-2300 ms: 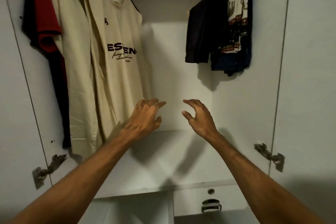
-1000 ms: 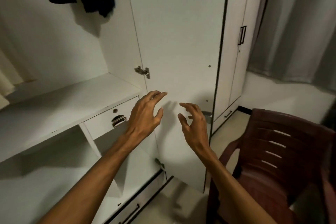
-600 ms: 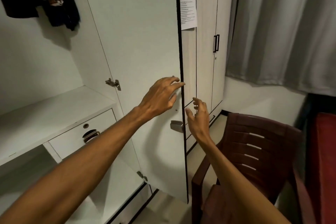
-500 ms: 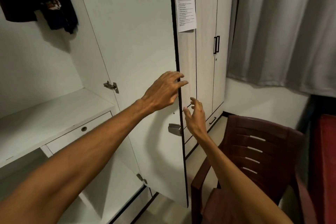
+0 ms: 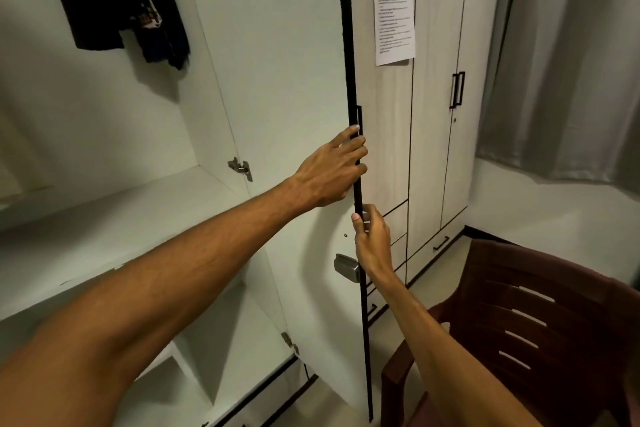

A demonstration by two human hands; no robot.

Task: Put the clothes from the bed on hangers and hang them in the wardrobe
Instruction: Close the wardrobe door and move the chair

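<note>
Door (image 5: 287, 80) is standing open edge-on; chair (image 5: 588, 340) is crowding its right; room is gaping between shelf (image 5: 138, 218) and dark clothes (image 5: 100, 10).

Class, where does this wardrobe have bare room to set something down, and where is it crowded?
Free: the shelf below the dark clothes, left of the open door. Crowded: the door's edge, gripped by left hand and right hand.
</note>
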